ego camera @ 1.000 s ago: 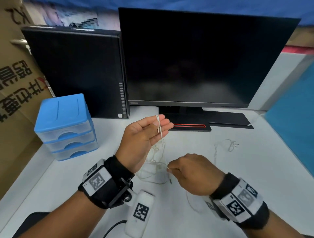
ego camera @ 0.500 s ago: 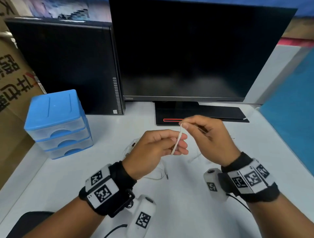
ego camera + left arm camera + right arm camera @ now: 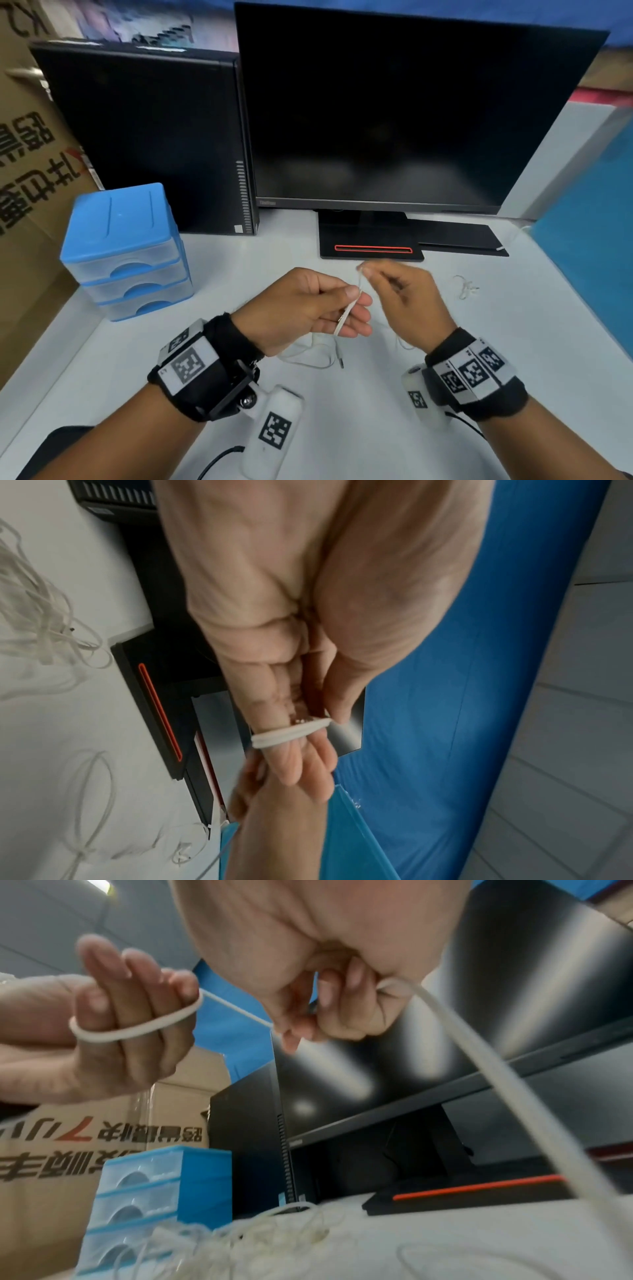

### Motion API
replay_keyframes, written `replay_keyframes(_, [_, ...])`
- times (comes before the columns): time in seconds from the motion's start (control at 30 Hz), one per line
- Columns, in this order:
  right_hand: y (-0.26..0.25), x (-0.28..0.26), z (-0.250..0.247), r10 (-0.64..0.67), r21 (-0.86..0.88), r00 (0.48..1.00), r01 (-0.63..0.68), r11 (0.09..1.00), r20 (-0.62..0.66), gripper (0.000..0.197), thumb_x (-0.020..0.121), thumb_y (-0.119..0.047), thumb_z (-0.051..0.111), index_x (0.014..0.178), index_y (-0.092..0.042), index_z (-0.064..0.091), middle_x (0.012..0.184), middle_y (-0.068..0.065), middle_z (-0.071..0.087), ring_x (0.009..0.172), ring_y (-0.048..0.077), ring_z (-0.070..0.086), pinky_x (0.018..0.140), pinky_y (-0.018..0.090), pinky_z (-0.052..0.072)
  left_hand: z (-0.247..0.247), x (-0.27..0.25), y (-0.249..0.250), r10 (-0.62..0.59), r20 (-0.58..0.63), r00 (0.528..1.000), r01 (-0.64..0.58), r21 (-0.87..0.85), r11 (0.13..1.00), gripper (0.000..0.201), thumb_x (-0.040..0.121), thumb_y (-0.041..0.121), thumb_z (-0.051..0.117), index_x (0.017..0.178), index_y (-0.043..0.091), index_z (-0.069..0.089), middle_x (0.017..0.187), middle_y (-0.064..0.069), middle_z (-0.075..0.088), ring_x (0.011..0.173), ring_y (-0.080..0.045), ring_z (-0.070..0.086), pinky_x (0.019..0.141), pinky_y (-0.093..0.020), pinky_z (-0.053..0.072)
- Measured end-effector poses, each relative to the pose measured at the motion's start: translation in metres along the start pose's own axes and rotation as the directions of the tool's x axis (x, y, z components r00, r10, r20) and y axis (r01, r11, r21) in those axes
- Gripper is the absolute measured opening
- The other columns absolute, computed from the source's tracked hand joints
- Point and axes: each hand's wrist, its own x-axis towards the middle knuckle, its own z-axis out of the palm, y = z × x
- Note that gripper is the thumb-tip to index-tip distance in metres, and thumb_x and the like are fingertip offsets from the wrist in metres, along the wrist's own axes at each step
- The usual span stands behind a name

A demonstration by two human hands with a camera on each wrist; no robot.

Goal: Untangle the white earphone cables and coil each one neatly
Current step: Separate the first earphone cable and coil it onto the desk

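Note:
My left hand hovers above the white table, fingers stretched out. A white earphone cable is looped round them, and the thumb pins it. The left wrist view shows that loop as two turns across the fingers. My right hand pinches the same cable just above and right of the left fingertips. Seen from the right wrist, the strand runs taut from the loop to the pinching fingertips. More loose white cable with a jack plug lies under my left hand.
A second small earphone tangle lies to the right. A blue drawer unit stands at the left. A PC tower, a monitor and its base fill the back. A blue panel borders the right.
My right hand has risen from the table to the left fingertips, bringing the cable up with it. The left hand has dropped and turned, its thumb now on the cable.

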Motion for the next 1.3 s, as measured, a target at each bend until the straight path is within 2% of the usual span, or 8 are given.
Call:
replay_keyframes(0.1, [0.002,-0.008,0.008,0.107,-0.083,0.921,-0.081,0.993,0.374,0.031,0.094,-0.027,0.055,0.076,-0.048,0.07,0.065,-0.018,0.066,0.062,0.014,0.06,0.067,0.038,0.054,-0.003,-0.002,0.004,0.063,-0.046,0.997,-0.065,-0.044,0.997,0.031,0.086,0.026,0.058,0.1,0.003,0.072,0.087,-0.011,0.075,0.085,-0.025,0.074,0.08,-0.03,0.059])
replay_keyframes(0.27, [-0.041,-0.016,0.004,0.077,0.026,0.755,-0.124,0.992,0.651,0.027,0.098,-0.029,0.057,0.088,-0.01,0.073,0.06,0.004,0.051,0.056,0.012,0.044,0.06,0.027,0.042,-0.017,0.003,0.011,0.211,-0.327,0.921,-0.257,-0.102,0.961,0.023,0.098,0.015,0.051,0.103,0.003,0.07,0.095,-0.013,0.076,0.094,-0.026,0.074,0.08,-0.027,0.059])
replay_keyframes(0.47, [-0.095,-0.016,-0.033,-0.058,0.092,0.799,0.003,0.996,0.599,0.029,0.1,-0.029,0.048,0.093,-0.009,0.068,0.064,0.006,0.055,0.054,0.014,0.047,0.055,0.019,0.041,-0.017,0.013,-0.01,0.324,-0.453,0.831,-0.261,0.198,0.945,0.022,0.1,0.014,0.052,0.103,0.004,0.072,0.091,-0.009,0.076,0.089,-0.019,0.074,0.081,-0.026,0.058])
replay_keyframes(0.6, [-0.084,-0.003,-0.043,-0.083,0.193,0.965,0.035,0.981,0.247,0.022,0.1,-0.019,0.049,0.09,-0.015,0.069,0.059,-0.002,0.05,0.055,0.013,0.045,0.054,0.023,0.04,-0.002,0.01,-0.017,0.355,-0.279,0.892,-0.241,0.371,0.897,0.027,0.101,0.015,0.049,0.095,0.008,0.074,0.083,-0.004,0.074,0.072,-0.014,0.07,0.075,-0.029,0.056])
replay_keyframes(0.73, [-0.042,0.01,-0.032,0.075,0.256,0.997,-0.072,0.964,-0.002,0.019,0.096,-0.006,0.058,0.089,-0.014,0.073,0.063,-0.016,0.062,0.059,0.001,0.051,0.059,0.014,0.04,0.011,0.005,-0.013,0.299,-0.153,0.942,-0.269,0.192,0.944,0.032,0.1,0.019,0.047,0.097,-0.002,0.071,0.078,-0.005,0.069,0.059,-0.016,0.059,0.066,-0.026,0.05])
replay_keyframes(0.93, [-0.026,-0.013,0.011,0.161,0.142,0.889,-0.243,0.96,0.429,0.021,0.096,-0.021,0.061,0.083,-0.014,0.076,0.058,-0.013,0.061,0.056,0.001,0.05,0.059,0.028,0.045,-0.002,0.006,0.0,0.319,-0.309,0.896,-0.359,-0.079,0.93,0.026,0.096,0.019,0.049,0.098,0.011,0.073,0.084,-0.007,0.075,0.078,-0.019,0.071,0.077,-0.028,0.057])
replay_keyframes(1.07, [-0.064,-0.021,0.003,0.052,0.073,0.75,-0.133,0.988,0.66,0.032,0.1,-0.029,0.052,0.083,-0.006,0.066,0.065,0.012,0.056,0.055,0.012,0.045,0.057,0.028,0.043,-0.023,0.011,-0.003,0.42,-0.442,0.793,-0.356,0.223,0.907,0.023,0.1,0.015,0.049,0.1,0.01,0.072,0.089,-0.006,0.077,0.086,-0.018,0.075,0.078,-0.022,0.056])
replay_keyframes(1.3, [-0.097,-0.009,-0.046,-0.088,0.14,0.895,0.029,0.99,0.438,0.022,0.102,-0.022,0.047,0.096,-0.021,0.069,0.062,-0.006,0.052,0.058,0.008,0.048,0.059,0.016,0.041,-0.022,0.013,-0.017,0.443,-0.322,0.837,-0.28,0.443,0.852,0.026,0.101,0.016,0.049,0.095,0.008,0.073,0.088,-0.01,0.073,0.08,-0.018,0.071,0.079,-0.024,0.056])
